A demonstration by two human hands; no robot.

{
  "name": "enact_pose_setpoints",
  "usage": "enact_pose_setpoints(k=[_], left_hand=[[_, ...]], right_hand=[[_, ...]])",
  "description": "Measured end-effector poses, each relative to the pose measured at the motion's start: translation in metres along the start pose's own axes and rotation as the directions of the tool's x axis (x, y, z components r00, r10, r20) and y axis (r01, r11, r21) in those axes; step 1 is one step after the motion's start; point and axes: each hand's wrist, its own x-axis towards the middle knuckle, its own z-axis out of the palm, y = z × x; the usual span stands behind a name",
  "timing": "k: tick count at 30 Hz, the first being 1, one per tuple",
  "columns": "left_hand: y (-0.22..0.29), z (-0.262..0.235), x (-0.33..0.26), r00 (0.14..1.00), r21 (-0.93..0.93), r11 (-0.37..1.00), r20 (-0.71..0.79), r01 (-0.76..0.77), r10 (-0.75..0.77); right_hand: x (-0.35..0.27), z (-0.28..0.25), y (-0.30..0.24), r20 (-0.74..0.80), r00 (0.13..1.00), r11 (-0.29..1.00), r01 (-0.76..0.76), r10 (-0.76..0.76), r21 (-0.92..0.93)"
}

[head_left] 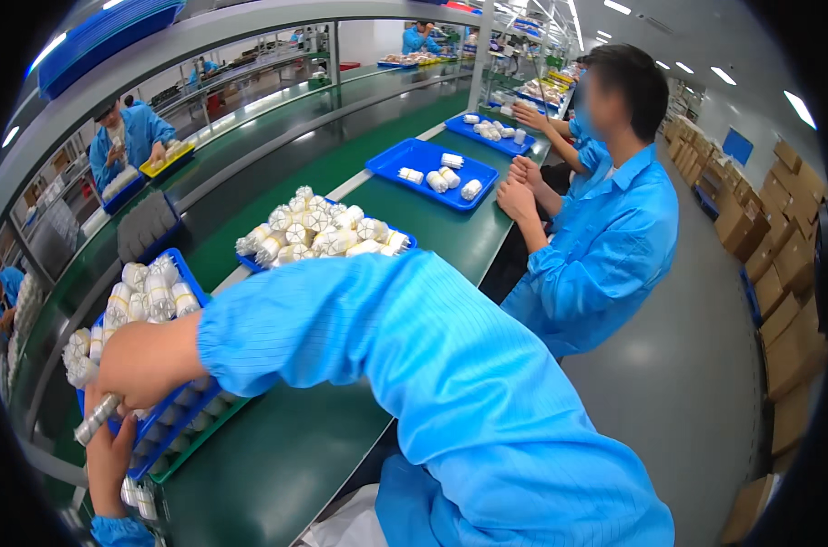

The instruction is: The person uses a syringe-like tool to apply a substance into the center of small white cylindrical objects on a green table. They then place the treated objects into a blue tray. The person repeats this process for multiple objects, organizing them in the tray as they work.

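Small silvery-grey ribbed cylinder (97,421): sits at the far left where the two hands meet, in front of the stacked trays.
Long axis: runs aslant, from lower left to upper right; points one end freely outward and down, with the other tucked in by the right grip.
Right grip (147,363): reaches across in a light-blue cloth sleeve (414,337); curls above the cylinder with fingertips hidden; cannot tell whether closed on it.
Left grip (110,460): comes up from below, just behind the cylinder, with thumb apart from fingers; cannot tell how far open, or whether clasping anything.
Reason for the hold: probably steadies a small piece from two sides, leaving one end exposed.
Loaded blue plastic tray (190,273): tops the stack beside the right grip; carries white cylindrical bundles with yellowish bands (159,296).
Green plastic tray (169,471): lies lowest in the stack, on the smooth dark-green worktop (277,456).
Reason for stacking: likely saves room and keeps bundles within reach.
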Motion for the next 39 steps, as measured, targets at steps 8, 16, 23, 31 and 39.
enact_pose_setpoints(k=[8, 16, 23, 31, 39], left_hand=[[0.028, 0.004, 0.010, 0.999, -0.255, 0.967, -0.037, 0.011, -0.021], [0.021, -0.004, 0.007, 0.994, -0.182, 0.978, -0.065, -0.097, 0.087], [0.020, -0.018, -0.022, 0.938, -0.100, 0.993, -0.347, -0.059, 0.020], [0.077, -0.014, -0.091, 0.958, -0.083, 0.996, -0.288, -0.014, -0.010], [0.068, 0.082, -0.115, 0.999, -0.202, 0.979, -0.037, 0.020, -0.028]], right_hand=[[0.041, 0.031, 0.030, 0.387, 0.921, 0.999, 0.042, -0.037, -0.004], [0.029, 0.031, 0.024, 0.339, 0.939, 0.998, -0.057, 0.047, 0.019], [0.019, 0.009, 0.025, 0.224, 0.974, 0.998, -0.025, 0.038, -0.058], [-0.053, -0.026, -0.001, -0.263, 0.938, 0.949, -0.149, 0.225, 0.279], [-0.138, 0.113, -0.060, -0.107, 0.935, 0.852, -0.255, 0.338, 0.458]])
